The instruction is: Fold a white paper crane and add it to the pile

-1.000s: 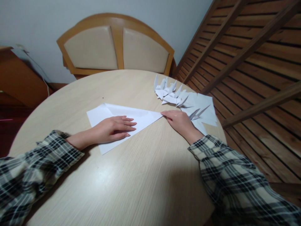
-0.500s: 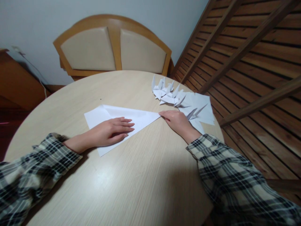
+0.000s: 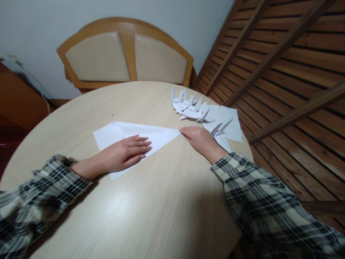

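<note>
A white sheet of paper (image 3: 161, 135), partly folded to a long point on its right side, lies on the round wooden table (image 3: 151, 208). My left hand (image 3: 128, 153) rests flat across the lower part of the sheet, its fingers stretched out to the right. At the pointed tip, my right hand (image 3: 199, 138) has its fingers pressed together on the paper, and their undersides are hidden. Just beyond my right hand, one folded paper crane (image 3: 219, 130) sits close to the wrist.
Several white paper cranes (image 3: 188, 106) stand in a cluster at the back right of the table. Beside them lie flat white paper sheets (image 3: 230, 122). A chair (image 3: 132, 57) with padded panels is behind the table, and a slatted wooden structure (image 3: 291, 90) rises on the right.
The whole view has shifted slightly, so everything appears a little further left. Both hands keep the same places on the paper.
</note>
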`<control>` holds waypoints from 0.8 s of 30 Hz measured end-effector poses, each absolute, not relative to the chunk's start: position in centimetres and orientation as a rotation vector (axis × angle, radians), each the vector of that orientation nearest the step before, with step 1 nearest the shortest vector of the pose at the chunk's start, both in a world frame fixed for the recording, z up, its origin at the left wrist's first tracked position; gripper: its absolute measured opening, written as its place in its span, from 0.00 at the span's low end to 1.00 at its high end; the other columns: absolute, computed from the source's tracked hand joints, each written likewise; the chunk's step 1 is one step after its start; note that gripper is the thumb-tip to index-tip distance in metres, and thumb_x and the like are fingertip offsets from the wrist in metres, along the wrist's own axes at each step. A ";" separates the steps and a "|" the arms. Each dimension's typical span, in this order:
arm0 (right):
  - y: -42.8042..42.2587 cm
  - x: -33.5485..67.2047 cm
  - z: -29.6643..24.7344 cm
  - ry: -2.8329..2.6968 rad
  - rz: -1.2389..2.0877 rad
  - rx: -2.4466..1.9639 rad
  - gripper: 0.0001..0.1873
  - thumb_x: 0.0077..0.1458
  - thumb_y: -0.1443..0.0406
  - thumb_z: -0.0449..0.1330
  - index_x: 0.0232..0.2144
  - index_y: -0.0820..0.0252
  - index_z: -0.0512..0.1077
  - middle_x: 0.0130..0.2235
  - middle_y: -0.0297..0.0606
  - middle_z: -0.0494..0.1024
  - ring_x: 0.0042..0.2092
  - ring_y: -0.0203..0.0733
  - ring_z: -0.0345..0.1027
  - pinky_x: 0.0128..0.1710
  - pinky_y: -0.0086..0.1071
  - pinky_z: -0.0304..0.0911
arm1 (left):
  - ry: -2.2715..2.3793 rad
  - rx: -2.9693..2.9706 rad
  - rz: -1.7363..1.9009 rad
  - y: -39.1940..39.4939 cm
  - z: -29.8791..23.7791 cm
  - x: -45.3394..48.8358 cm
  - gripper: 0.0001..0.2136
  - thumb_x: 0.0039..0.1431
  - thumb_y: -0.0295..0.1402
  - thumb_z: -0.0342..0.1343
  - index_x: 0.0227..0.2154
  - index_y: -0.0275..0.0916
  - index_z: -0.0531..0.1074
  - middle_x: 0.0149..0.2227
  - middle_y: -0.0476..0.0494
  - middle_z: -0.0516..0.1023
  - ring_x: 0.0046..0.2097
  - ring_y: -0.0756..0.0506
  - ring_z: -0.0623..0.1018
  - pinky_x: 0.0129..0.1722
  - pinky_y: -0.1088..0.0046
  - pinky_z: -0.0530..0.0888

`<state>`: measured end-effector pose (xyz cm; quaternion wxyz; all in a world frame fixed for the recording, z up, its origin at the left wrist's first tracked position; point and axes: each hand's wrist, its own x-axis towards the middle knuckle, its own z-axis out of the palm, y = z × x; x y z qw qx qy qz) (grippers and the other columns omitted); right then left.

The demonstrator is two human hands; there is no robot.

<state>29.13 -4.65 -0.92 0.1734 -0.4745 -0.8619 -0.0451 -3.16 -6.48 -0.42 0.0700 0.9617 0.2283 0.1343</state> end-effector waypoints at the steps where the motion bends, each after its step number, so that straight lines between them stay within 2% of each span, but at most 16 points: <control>1: -4.7 29.1 -0.9 -2.446 -0.130 -1.347 0.15 0.61 0.71 0.53 0.46 0.62 0.75 0.47 0.42 0.80 0.49 0.46 0.73 0.49 0.38 0.68 | 0.691 2.893 0.395 -6.5 -0.4 -3.1 0.20 0.66 0.34 0.49 0.59 0.43 0.65 0.59 0.44 0.71 0.62 0.42 0.66 0.65 0.57 0.60; 9: -4.4 29.4 -1.4 -2.426 -0.128 -1.345 0.14 0.61 0.71 0.53 0.46 0.62 0.75 0.47 0.42 0.79 0.49 0.46 0.74 0.49 0.37 0.67 | 0.699 2.932 0.356 -6.6 -0.3 -3.1 0.19 0.66 0.33 0.48 0.58 0.39 0.66 0.60 0.42 0.69 0.63 0.43 0.65 0.65 0.57 0.59; 24: -4.5 29.1 -1.2 -2.484 -0.144 -1.345 0.15 0.61 0.72 0.53 0.47 0.64 0.74 0.47 0.44 0.79 0.48 0.45 0.73 0.48 0.37 0.67 | 0.718 2.944 0.362 -6.6 -0.3 -3.1 0.19 0.65 0.32 0.48 0.58 0.39 0.67 0.60 0.41 0.69 0.63 0.43 0.65 0.65 0.57 0.60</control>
